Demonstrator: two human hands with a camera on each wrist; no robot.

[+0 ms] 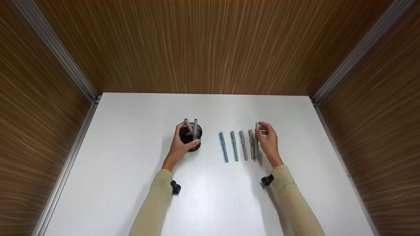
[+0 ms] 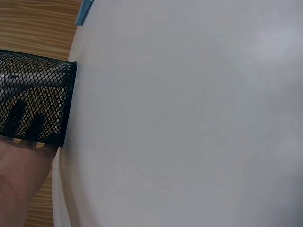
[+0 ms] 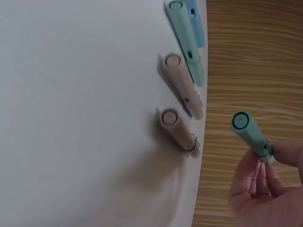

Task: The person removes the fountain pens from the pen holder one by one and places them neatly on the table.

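- Your left hand (image 1: 179, 146) grips the mesh pen cup (image 1: 190, 136).
- Your right hand (image 1: 269, 141) pinches a teal pen (image 3: 251, 135), lifted beside the pen row (image 1: 238, 145).
- Next, likely: carry it to the cup.

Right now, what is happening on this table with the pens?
A person is handling pens on a white table. The left hand grips a black mesh cup that already holds two grey pens. The right hand pinches a green pen at the right end of a row and holds it off the table. Four more pens lie side by side between the hands: one blue, one green and two grey-brown.
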